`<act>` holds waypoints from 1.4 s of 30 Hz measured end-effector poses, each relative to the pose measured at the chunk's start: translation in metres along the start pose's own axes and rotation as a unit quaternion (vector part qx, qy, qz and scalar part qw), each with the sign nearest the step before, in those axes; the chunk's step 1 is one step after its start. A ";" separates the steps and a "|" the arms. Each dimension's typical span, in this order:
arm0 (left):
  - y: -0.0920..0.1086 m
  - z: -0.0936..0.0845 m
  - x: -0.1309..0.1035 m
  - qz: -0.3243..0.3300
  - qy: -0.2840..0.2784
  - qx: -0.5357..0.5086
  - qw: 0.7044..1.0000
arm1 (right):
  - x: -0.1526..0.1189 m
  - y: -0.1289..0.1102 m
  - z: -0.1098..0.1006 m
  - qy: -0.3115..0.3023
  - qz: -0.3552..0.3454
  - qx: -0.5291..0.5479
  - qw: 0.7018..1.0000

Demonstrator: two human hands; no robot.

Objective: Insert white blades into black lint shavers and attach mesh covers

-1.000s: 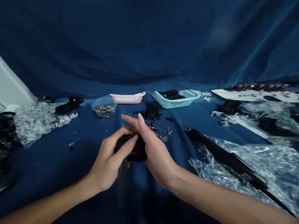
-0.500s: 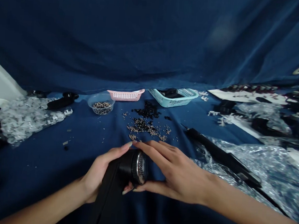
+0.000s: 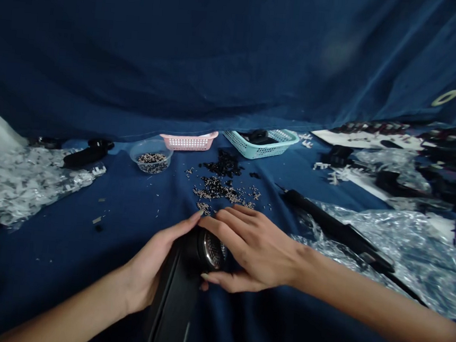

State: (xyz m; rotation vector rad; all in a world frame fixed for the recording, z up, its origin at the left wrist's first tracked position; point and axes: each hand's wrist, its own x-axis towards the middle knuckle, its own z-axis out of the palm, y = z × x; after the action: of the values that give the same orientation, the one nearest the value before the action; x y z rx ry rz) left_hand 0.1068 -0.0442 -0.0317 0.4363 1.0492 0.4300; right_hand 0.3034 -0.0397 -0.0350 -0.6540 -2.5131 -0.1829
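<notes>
Blue cloth [image 3: 118, 241]: spread under everything, with a blue curtain [image 3: 222, 53] hanging beyond the screw pile [image 3: 218, 190]
Screw pile: tiny loose screws, silvery and black, scattered on the cloth; landmark for this list
Black appliance [image 3: 179, 300]: one, in my hands, on the near side of the screw pile, its body slanting down towards me
Round mesh head [image 3: 213, 249]: metal, ringed, at the appliance's upper end, facing right, just nearer me than the screw pile
Left hand [image 3: 150, 262]: mine, fingers wrapped about the appliance's left side, thumb up along its top end; some fingers hidden
Right hand [image 3: 257, 248]: mine, fingers curved over the round mesh head, index at its upper edge, thumb at its lower edge
Black parts [image 3: 224, 164]: small heap, just beyond the screw pile
Clear bowl [image 3: 163, 164]: left of the screw pile and a little beyond, small screws inside
Pink basket [image 3: 188, 143]: beyond the screw pile, to the left
Teal basket [image 3: 259, 152]: beyond the screw pile, to the right, black items inside
Black pen-shaped tool [image 3: 335, 225]: right of the screw pile, lying partly on crinkled clear plastic [image 3: 416, 256]
Bag of white pieces [image 3: 23, 179]: well left of the screw pile
</notes>
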 end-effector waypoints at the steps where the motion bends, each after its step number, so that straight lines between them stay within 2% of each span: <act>1: 0.000 0.001 0.000 0.004 0.015 -0.013 1.000 | 0.000 0.000 -0.001 -0.026 0.036 0.030 0.999; 4: -0.005 0.003 0.002 0.046 0.041 -0.048 0.997 | 0.000 -0.003 -0.003 -0.059 0.135 0.130 0.981; 7: -0.011 0.003 0.004 0.167 0.048 -0.067 0.982 | 0.000 -0.009 0.000 -0.012 0.180 0.200 0.963; 9: -0.012 0.002 0.005 0.206 0.059 -0.069 0.974 | -0.001 -0.013 0.002 0.014 0.197 0.216 0.956; 11: -0.011 0.002 0.006 0.174 0.079 -0.064 0.980 | -0.001 -0.014 0.002 0.020 0.200 0.227 0.953; 13: -0.009 0.001 0.007 0.121 0.088 -0.060 0.987 | -0.002 -0.013 0.000 -0.003 0.186 0.242 0.952; 18: -0.009 -0.006 0.016 -0.026 0.016 -0.034 0.999 | -0.008 -0.004 -0.009 -0.112 0.152 0.249 0.950; 23: -0.015 -0.020 0.029 -0.054 -0.069 -0.064 0.994 | -0.012 -0.001 -0.013 -0.162 0.137 0.262 0.942; 27: -0.020 -0.028 0.035 -0.097 -0.067 -0.060 0.991 | -0.015 -0.003 -0.010 -0.174 0.108 0.252 0.946; 31: -0.021 -0.028 0.036 -0.112 -0.071 -0.051 0.990 | -0.021 -0.005 -0.004 -0.163 0.087 0.208 0.960; 36: -0.023 -0.027 0.036 -0.089 -0.055 -0.054 0.993 | -0.025 -0.006 0.007 -0.112 0.073 0.129 0.983; 40: -0.023 -0.023 0.032 -0.084 -0.020 -0.049 0.995 | -0.024 -0.013 0.019 -0.039 0.108 0.092 0.989; 42: -0.023 -0.020 0.029 -0.090 0.004 -0.045 0.995 | -0.023 -0.017 0.024 -0.023 0.140 0.088 0.986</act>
State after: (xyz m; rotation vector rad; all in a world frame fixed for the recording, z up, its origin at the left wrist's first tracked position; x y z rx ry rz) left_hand 0.1047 -0.0449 -0.0732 0.2567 1.0619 0.3170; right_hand 0.3013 -0.0576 -0.0678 -0.9361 -2.4115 0.1550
